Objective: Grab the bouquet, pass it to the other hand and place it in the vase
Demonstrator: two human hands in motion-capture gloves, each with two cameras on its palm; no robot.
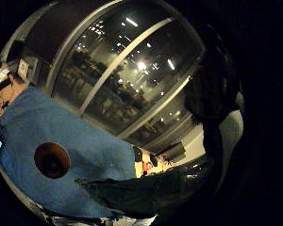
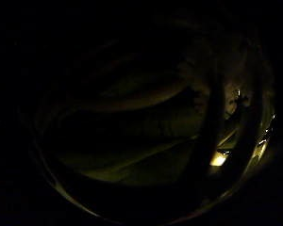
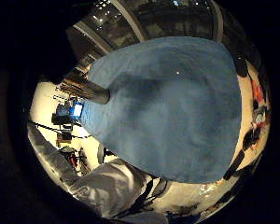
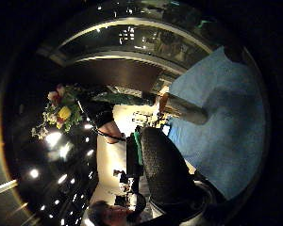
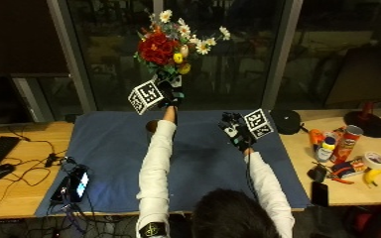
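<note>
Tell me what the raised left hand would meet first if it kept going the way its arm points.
Probably the window glass behind the table. The left hand holds the bouquet up, away from the person, above the blue mat; nothing else shows in that line, though depth is unclear.

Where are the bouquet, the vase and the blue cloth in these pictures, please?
bouquet [image 5: 166,47]: outside view, on the red flowers at its head.
vase [image 1: 52,160]: left little finger side palm view, on its round brown mouth.
blue cloth [image 5: 204,153]: outside view, on a bare part between the forearms.
</note>
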